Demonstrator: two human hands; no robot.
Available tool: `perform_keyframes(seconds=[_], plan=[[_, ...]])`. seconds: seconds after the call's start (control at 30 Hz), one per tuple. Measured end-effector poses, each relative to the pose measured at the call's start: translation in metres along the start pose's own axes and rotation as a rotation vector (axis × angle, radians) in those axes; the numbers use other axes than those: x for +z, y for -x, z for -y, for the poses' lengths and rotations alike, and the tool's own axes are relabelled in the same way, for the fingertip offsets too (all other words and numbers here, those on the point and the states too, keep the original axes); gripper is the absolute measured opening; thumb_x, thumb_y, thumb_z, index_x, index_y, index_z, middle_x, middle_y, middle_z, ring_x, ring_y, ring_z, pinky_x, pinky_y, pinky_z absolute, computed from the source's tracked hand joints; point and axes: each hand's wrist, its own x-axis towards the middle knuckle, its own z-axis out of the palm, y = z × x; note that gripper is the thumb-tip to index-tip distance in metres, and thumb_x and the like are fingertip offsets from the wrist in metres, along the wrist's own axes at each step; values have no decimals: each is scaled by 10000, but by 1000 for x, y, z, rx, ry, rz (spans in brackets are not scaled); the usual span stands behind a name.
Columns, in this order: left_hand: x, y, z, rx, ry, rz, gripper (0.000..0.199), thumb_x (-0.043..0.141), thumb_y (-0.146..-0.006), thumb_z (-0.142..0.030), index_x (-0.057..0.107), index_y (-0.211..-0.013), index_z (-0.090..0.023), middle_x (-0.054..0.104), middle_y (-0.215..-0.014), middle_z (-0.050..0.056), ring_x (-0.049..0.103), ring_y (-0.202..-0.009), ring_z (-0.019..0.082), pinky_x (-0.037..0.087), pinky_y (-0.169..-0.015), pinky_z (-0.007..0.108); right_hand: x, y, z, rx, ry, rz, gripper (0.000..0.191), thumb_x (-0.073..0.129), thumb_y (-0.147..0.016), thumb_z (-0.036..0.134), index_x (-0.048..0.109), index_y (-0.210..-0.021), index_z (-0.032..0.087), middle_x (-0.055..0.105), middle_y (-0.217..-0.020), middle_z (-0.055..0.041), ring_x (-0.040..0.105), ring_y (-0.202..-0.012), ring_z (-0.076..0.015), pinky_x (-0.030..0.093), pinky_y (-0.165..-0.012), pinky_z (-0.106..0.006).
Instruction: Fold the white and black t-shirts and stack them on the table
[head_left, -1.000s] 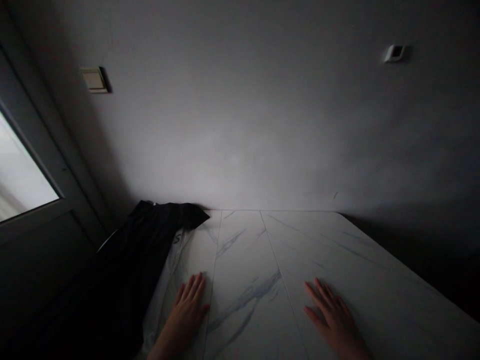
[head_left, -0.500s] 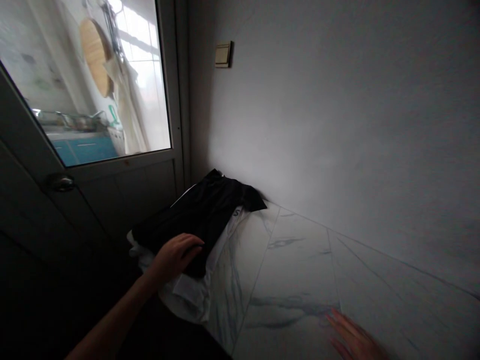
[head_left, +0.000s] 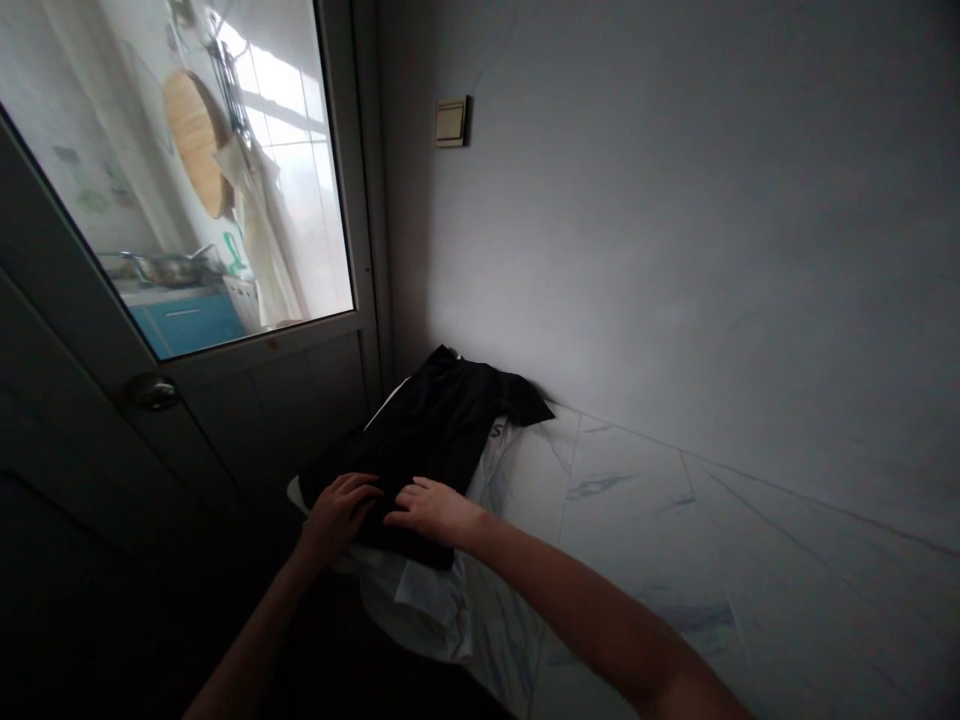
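A black garment (head_left: 439, 420) lies spread over a white cloth (head_left: 431, 600) on a marble-patterned surface, in the corner by the door. Dark lettering shows at the white cloth's right edge. My left hand (head_left: 341, 515) rests at the lower left part of the black garment, its fingers slightly bent and apart. Close to its right, my right hand (head_left: 435, 510) lies over the lower right part of the garment, palm down with the fingers apart. Neither hand visibly grips the fabric.
On the left stands a door with a metal handle (head_left: 152, 392) and a glass pane. Behind the glass are a round wooden board (head_left: 196, 140), a pan and a blue cabinet (head_left: 191, 322). A light switch (head_left: 451, 122) is on the grey wall (head_left: 675, 220).
My right hand has come from the lower right over the marble surface to the black garment, beside my left hand. The view has shifted slightly, and my left hand stays at the garment.
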Motion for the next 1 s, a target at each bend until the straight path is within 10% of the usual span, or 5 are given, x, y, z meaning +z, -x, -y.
perform_keyframes(seconds=[0.23, 0.47, 0.63, 0.77, 1.0], plan=[[-3, 1, -35, 163, -29, 217, 662, 735, -704, -536, 611, -1318, -322, 668, -1310, 57, 601, -1214, 327, 424, -1108, 513, -42, 16, -39, 40, -78, 203, 358, 741, -696, 113, 725, -982, 328, 753, -994, 62, 708, -916, -217, 544, -699, -268], [-10, -71, -77, -290, -178, 62, 360, 507, -886, -279, 652, -1210, -220, 741, -1091, 94, 699, -981, 274, 528, -817, 351, -147, 42, -96, 483, -189, -360, 505, 515, -748, -23, 705, -1142, 229, 733, -1141, -33, 672, -1057, -194, 515, -933, -305], [-79, -180, -75, -463, -345, 19, 344, 460, -911, -214, 683, -1171, -178, 731, -1082, 134, 692, -956, 296, 498, -700, 322, -251, 92, -155, 795, 4, -754, 472, 524, -758, -11, 715, -1144, 182, 718, -1176, -74, 627, -1176, -245, 478, -1035, -370], [-154, -267, -116, -257, -354, -86, 392, 446, -944, -266, 632, -1264, -135, 717, -1119, 108, 668, -986, 251, 519, -772, 339, -329, 165, -187, 849, 122, -1012, 307, 577, -824, 90, 706, -1091, 169, 699, -1167, -78, 584, -1234, -283, 472, -1046, -433], [-276, -360, -245, -71, -370, -389, 510, 351, -960, -302, 621, -1134, 96, 626, -1219, 99, 480, -1250, 425, 372, -919, 552, -459, 273, -125, 1078, 200, -1333, 264, 401, -914, 135, 607, -806, 11, 686, -1072, -151, 646, -1127, -269, 496, -865, -307]])
